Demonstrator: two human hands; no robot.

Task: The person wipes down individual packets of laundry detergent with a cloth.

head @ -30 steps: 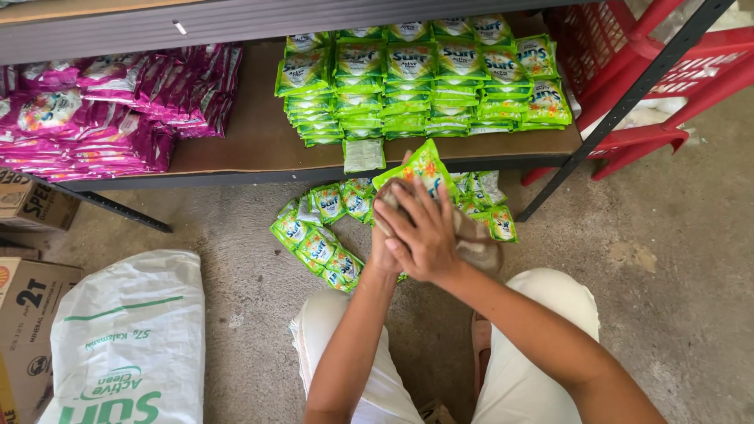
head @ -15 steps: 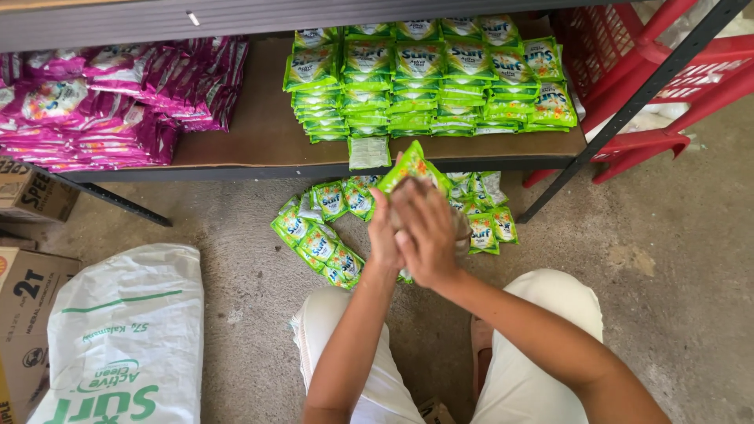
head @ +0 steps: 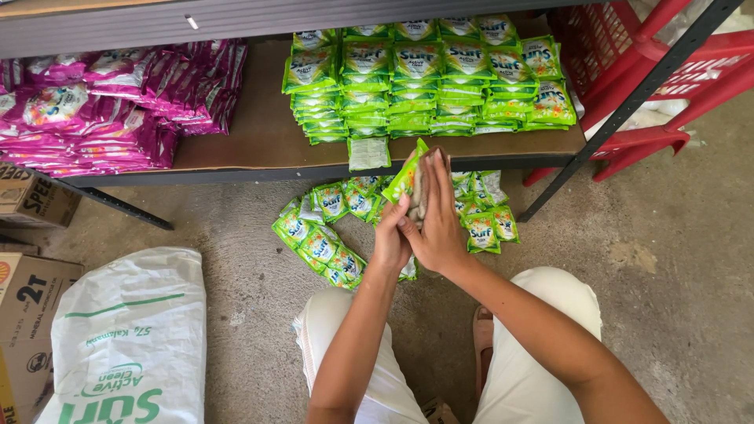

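Small stack of green sachets (head: 410, 179) held upright btwn both hands, above the floor, just in front of the shelf edge. Only the stack's left edge & top corner show; rest hidden behind the right hand (head: 437, 224). How many sachets in it: can't tell. Right hand fingers lie flat & closed along the stack's side; left hand (head: 390, 235) fingers curled shut round its lower end, thumb on the front.

Below the hands, loose green sachets on floor (head: 328, 235), scattered in a rough arc on the concrete floor (head: 675, 259), partly covered by the hands & wrists. Behind: brown shelf (head: 251, 133) w/ neat green sachet stacks (head: 428, 74) and, at left, pink sachet piles (head: 118, 106), cut off at frame edge. Red crate (head: 660, 71) right. White sack (head: 129, 338) & cardboard boxes (head: 27, 235) lower left, cropped. Person's knees in white trousers (head: 534, 361) at bottom.
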